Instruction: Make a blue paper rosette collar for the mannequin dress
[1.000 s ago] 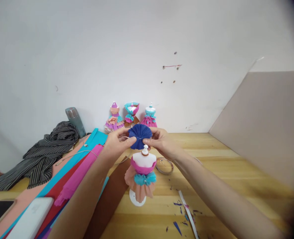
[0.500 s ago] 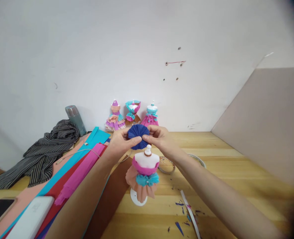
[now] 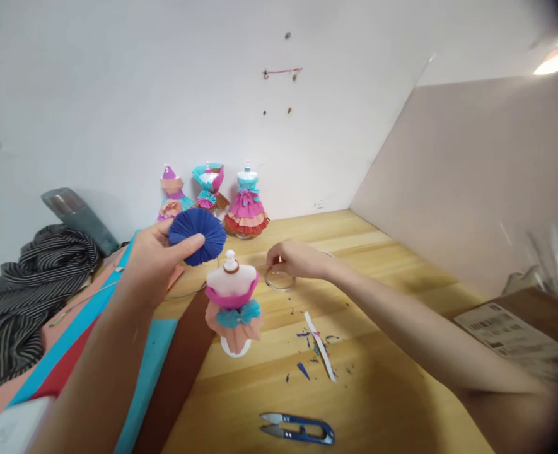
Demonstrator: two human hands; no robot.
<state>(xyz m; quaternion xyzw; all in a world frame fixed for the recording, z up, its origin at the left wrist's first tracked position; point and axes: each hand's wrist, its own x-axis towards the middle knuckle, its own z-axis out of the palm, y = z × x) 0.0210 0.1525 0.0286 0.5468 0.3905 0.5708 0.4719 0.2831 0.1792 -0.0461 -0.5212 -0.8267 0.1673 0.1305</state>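
My left hand [image 3: 153,258] is closed on a round pleated dark blue paper fan [image 3: 197,236], holding it up above the table. Just right of it stands a small white mannequin [image 3: 232,301] on a round base, dressed in a pink, teal and peach paper skirt. My right hand [image 3: 294,260] has come down onto the wooden table [image 3: 401,353], its fingers curled at a clear tape ring [image 3: 280,279].
Three finished paper-dress mannequins [image 3: 247,202] stand against the white wall. Blue thread snips [image 3: 295,429] lie near the front edge, with a white paper strip [image 3: 321,347] and blue scraps. Coloured crepe paper sheets [image 3: 70,328], striped cloth [image 3: 28,290] and a grey bottle [image 3: 77,214] lie left; a cardboard box [image 3: 515,328] right.
My right hand let go of the blue fan and dropped right to the tape ring. My left hand kept the fan. The view swung right and down, bringing in the snips and box.
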